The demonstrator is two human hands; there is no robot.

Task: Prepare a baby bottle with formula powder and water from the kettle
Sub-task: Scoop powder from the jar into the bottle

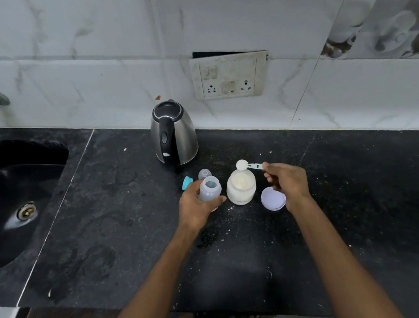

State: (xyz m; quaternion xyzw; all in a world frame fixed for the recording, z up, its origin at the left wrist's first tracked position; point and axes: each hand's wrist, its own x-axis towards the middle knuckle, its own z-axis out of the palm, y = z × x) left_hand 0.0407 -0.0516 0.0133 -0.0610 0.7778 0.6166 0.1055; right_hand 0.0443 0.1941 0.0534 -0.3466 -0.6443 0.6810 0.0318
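Scooping step — right hand (289,181) pinches heaped scoop (242,165) over powder jar (241,189), left hand (197,206) grips open bottle (209,191); next, prob. carry scoop across w/o spilling.

Steel kettle (173,133), black speckled counter (131,228), lilac lid (272,198).

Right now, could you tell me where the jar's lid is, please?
In the head view the lid lies flat on the counter, right of the formula jar, beneath the right hand.

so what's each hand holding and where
Left hand grips the baby bottle around its body; right hand pinches the scoop by its handle end.
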